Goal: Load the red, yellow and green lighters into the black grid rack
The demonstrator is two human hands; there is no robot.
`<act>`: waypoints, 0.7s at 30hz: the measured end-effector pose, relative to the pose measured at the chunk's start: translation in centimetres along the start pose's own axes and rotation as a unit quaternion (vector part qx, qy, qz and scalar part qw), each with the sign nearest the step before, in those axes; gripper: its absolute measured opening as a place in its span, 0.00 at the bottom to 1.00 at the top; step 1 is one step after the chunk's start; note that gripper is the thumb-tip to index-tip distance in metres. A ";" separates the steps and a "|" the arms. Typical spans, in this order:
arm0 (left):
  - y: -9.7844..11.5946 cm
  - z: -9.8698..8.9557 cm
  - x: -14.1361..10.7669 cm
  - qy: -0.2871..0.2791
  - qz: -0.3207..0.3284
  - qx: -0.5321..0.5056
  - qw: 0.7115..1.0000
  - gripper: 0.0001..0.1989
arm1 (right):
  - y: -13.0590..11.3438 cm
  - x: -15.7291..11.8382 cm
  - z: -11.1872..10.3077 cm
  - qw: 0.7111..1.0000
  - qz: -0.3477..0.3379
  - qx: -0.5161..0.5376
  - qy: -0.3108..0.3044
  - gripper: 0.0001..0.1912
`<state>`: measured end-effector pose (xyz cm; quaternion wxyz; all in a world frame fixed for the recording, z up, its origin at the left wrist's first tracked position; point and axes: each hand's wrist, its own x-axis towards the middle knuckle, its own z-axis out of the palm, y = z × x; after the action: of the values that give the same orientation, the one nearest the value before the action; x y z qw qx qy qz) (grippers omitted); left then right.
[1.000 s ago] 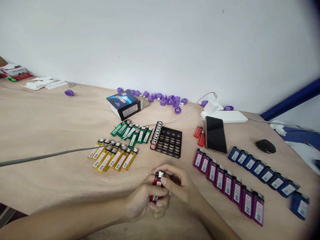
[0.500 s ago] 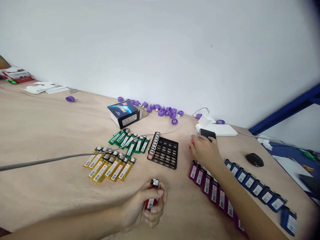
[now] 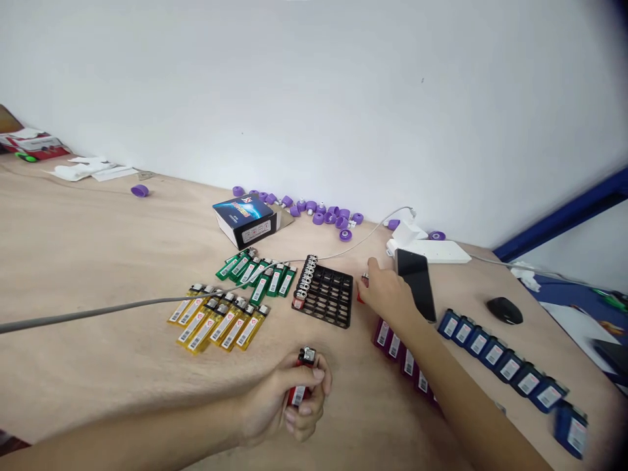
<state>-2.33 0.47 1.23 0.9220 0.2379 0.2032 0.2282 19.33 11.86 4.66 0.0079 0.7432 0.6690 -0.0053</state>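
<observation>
My left hand (image 3: 279, 396) is closed around a red lighter (image 3: 297, 394), its metal top pointing up, low in the middle of the view. Further right, my right hand (image 3: 390, 288) grips another red lighter (image 3: 361, 292), mostly hidden by the fingers, just beside the black gridded tray (image 3: 338, 302). A row of lighters (image 3: 307, 278) stands along the tray's left edge, a red one at the near end. The tray's other cells hold nothing. Below my right forearm lie purple lighters (image 3: 393, 347), some of them covered by the arm.
Green lighters (image 3: 273, 282) and yellow lighters (image 3: 223, 326) lie left of the tray, with a grey cable (image 3: 161, 303) across them. Blue lighters (image 3: 510, 366) line the right side. A phone (image 3: 416, 281), mouse (image 3: 505, 310), white power strip (image 3: 444, 251), dark box (image 3: 248, 219) and purple caps (image 3: 318, 218) lie behind.
My right hand has moved left from over the phone towards the tray with the red lighter, uncovering the phone. My left hand still holds its lighter.
</observation>
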 end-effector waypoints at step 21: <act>0.0 0.0 0.0 -0.001 -0.009 0.008 1.000 0.12 | 2.1 -0.3 -0.9 0.989 0.086 -0.040 -0.111 0.15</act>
<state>-2.33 0.51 1.24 0.9222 0.2435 0.2067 0.2178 21.36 11.39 5.62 0.1124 0.7919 0.5972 -0.0602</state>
